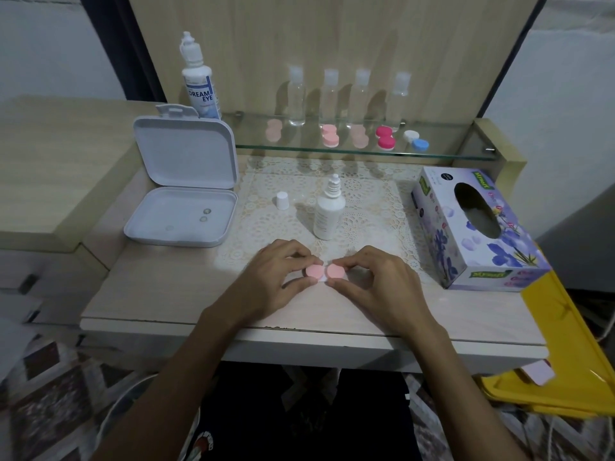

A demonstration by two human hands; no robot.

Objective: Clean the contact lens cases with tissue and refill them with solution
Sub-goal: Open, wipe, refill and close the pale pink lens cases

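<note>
A pink contact lens case (323,271) with two round lids lies on the table near its front edge. My left hand (279,276) pinches the left lid and my right hand (372,281) pinches the right lid. Behind them stands a small white solution bottle (327,211) with its cap off; the white cap (282,200) sits to its left. A flowered tissue box (472,231) rests at the right. Several more lens cases, pink (330,136), red (385,138) and blue-white (416,141), sit on the glass shelf (449,154).
An open white plastic box (183,181) holding loose lenses stands at the left. A large Dream Eye bottle (199,81) and several clear small bottles (346,94) line the back. A yellow lid (559,344) leans at the right of the table edge.
</note>
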